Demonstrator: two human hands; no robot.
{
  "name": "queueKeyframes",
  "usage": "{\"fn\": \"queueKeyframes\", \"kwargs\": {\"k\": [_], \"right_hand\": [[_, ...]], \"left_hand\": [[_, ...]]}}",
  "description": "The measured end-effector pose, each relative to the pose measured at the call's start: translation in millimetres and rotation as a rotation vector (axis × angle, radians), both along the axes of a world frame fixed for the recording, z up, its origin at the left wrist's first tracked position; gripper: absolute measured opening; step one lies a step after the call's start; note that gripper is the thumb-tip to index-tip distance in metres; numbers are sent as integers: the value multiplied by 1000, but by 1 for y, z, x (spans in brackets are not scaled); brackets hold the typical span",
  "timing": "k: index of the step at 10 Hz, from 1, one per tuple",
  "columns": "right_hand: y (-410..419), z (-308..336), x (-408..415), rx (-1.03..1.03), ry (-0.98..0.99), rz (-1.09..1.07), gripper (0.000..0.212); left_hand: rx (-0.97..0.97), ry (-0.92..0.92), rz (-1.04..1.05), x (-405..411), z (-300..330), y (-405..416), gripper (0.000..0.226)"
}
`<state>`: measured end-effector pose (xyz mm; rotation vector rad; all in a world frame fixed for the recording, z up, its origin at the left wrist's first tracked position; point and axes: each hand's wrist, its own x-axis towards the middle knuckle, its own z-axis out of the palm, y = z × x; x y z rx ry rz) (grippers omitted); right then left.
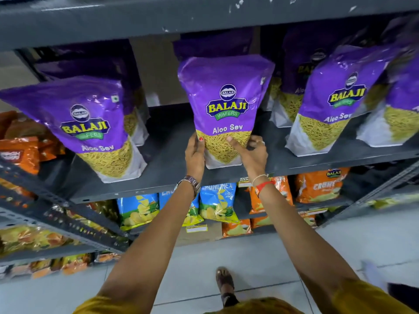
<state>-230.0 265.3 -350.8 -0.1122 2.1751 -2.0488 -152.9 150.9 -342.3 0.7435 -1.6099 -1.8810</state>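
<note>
A purple Balaji Aloo Sev packet point(226, 105) stands upright in the middle of a grey metal shelf point(172, 177). My left hand point(195, 152) grips its lower left edge, thumb on the front. My right hand point(251, 152) grips the lower right corner, thumb pressed on the clear window and fingers curled behind. A watch sits on my left wrist and red and white threads on my right.
More Aloo Sev packets stand to the left point(90, 125) and right point(335, 105), with others behind. Blue point(217, 200) and orange chip bags point(317, 184) fill the shelf below. Orange packs point(20, 155) sit on a rack at left. My sandalled foot point(224, 282) is on the tiled floor.
</note>
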Motion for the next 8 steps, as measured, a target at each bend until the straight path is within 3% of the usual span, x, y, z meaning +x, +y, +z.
{"fn": "queueKeyframes", "kwargs": {"k": [2,3,6,8], "right_hand": [[3,-2,-1,-46,-16,104,50],[7,-2,0,-155,-62,135,34],[10,2,-9,-119,-130,175,19],[13,6,-7,-156,-118,173,25]], "left_hand": [[-15,-43,-2,1,-2,4,27],[15,-66,14,3,-5,5,34],[66,-11,20,-3,-5,16,28],[49,-47,27,-1,-3,19,38]]}}
